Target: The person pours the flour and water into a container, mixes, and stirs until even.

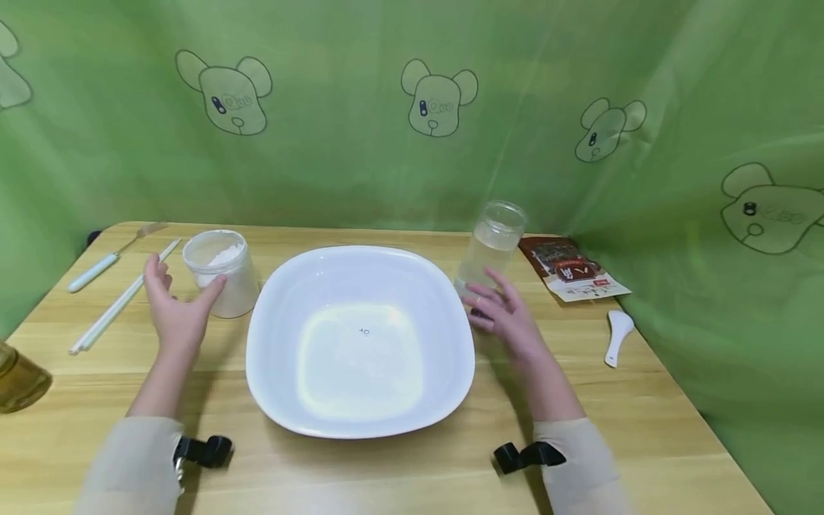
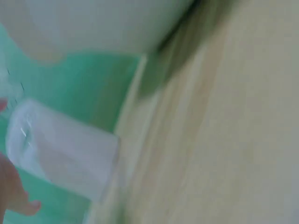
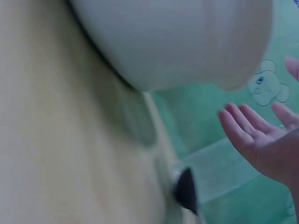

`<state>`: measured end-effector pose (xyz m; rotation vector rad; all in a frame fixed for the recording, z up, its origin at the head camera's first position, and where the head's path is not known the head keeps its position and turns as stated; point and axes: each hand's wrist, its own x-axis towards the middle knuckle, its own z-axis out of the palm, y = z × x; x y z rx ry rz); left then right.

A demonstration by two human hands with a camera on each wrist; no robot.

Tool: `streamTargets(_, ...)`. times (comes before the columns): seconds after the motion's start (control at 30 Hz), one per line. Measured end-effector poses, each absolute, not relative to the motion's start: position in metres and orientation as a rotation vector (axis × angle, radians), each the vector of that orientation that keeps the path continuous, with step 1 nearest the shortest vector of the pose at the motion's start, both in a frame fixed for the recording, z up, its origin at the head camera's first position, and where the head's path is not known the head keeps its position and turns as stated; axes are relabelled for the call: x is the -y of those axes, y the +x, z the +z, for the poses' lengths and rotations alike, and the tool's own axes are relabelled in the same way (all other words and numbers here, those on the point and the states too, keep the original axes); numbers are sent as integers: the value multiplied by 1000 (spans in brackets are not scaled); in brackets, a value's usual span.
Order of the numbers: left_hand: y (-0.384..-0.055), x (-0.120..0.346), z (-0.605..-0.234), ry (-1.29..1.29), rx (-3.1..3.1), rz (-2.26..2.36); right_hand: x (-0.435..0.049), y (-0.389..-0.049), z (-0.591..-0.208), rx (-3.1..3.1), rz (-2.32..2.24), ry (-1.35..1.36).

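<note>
A large white basin stands on the wooden table between the two hands. To its left is a clear jar partly filled with white powder, which also shows in the left wrist view. My left hand is beside this jar, thumb spread from the fingers, holding nothing. My right hand hovers past the basin's right rim, fingers loosely spread and holding nothing, as the right wrist view confirms. Behind it stands a tall jar of clear liquid. A small dark object, mostly hidden from the head view, lies near that jar.
On the left lie white chopsticks and a fork with a pale handle. An amber glass container is at the left edge. A brown-and-white packet and a white spoon lie right. A green curtain hangs behind.
</note>
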<state>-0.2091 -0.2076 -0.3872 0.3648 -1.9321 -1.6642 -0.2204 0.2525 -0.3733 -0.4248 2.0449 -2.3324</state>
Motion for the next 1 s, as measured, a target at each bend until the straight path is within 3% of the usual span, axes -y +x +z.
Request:
streamTargets(0.17,-193,200,-385,274,1867,-1671,-264,-246,-370,-2549,-2471,-109)
streamTargets(0.3,-175,187,-379,92,1928,-1996,-251,-248,-352,-2818,-2210,218)
streamTargets(0.43,-159,177,-376,-84,1963,-2315,-245,-258,-353,-2819,-2016,243)
streamTargets(0.63,-153,166,-374,-262,2007,-2476,-242,-279,-363,-2777,-2110,244)
streamTargets(1.0,-153,164,-380,-306,2027,-2520,-234,-304,-372,-2929,-2108,343)
